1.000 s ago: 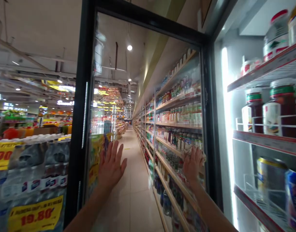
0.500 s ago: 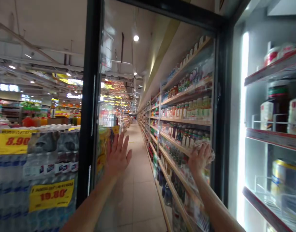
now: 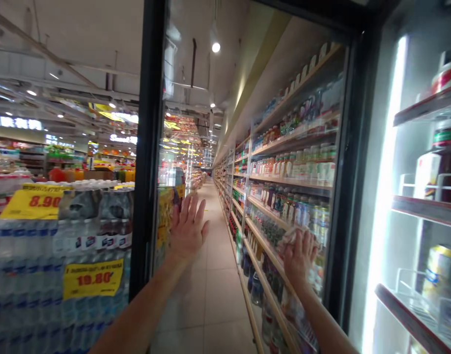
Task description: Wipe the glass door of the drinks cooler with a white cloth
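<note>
A glass door with a black frame (image 3: pixel 151 147) stands open in front of me, and an aisle shows through or on its pane. My left hand (image 3: pixel 188 228) is open, fingers spread, its palm against the glass near the frame's left upright. On the right side of the pane, my right hand (image 3: pixel 299 253) presses a crumpled pale cloth (image 3: pixel 287 239) to the glass. The cloth bunches out around its fingers and is partly hidden under them.
To the right is a lit cooler with shelves (image 3: pixel 426 211) of bottles and cans. Packs of bottled water (image 3: pixel 22 275) are stacked at the left, bearing yellow price signs (image 3: pixel 93 279). Shelves of bottles (image 3: pixel 292 182) line the aisle seen in the pane.
My right hand has slid the cloth left and slightly down across the glass. The left hand stays at about the same spot on the pane. My view has turned slightly left.
</note>
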### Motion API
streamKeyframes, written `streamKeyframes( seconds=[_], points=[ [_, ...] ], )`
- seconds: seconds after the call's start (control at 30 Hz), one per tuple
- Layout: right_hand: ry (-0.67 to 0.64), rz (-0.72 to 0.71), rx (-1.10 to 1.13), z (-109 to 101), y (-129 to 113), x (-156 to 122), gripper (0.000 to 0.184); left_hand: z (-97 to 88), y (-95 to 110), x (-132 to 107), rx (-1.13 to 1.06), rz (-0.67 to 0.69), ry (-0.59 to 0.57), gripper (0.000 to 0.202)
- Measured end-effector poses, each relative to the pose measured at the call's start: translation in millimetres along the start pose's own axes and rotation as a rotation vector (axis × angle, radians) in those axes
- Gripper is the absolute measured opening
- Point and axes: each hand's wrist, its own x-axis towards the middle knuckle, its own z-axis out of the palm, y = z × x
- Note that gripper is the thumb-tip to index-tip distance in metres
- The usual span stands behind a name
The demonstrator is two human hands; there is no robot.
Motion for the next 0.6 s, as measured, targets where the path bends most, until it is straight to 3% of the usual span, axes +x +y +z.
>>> streamKeyframes(
  seconds=[0.07,0.1,0.23,0.3,0.37,0.47,0.53,0.6],
  points=[
    [0.04,0.144,-0.013,2.5,-8.4,-1.5,0.058,0.9,0.4,-0.3,0.001,0.001,0.005,0.066],
    [0.023,0.117,0.012,3.1,-23.3,-5.2,0.059,1.1,0.3,-0.3,-0.002,0.001,0.01,0.066],
    [-0.241,-0.36,0.201,-1.6,-89.6,-30.2,0.052,0.1,-0.9,0.3,-0.017,0.006,0.018,0.066],
    [-0.325,-0.489,0.236,-6.2,-87.8,-38.9,0.045,-0.7,-1.1,0.7,-0.028,0.003,0.015,0.066],
    [-0.298,-0.406,0.173,-10.1,-57.5,-39.7,0.043,-1.0,-0.7,0.8,-0.042,-0.004,0.005,0.066],
    [-0.147,-0.033,0.019,-12.2,-5.9,-28.1,0.051,-0.5,0.6,0.5,-0.057,-0.012,0.001,0.066],
    [-0.07,0.142,-0.02,-11.1,-2.7,-21.0,0.056,-0.5,1.0,0.2,-0.071,-0.02,-0.009,0.066],
    [-0.107,0.078,0.021,-9.5,-31.4,-22.8,0.057,-1.5,0.8,0.3,-0.096,-0.035,-0.042,0.065]
  ],
)
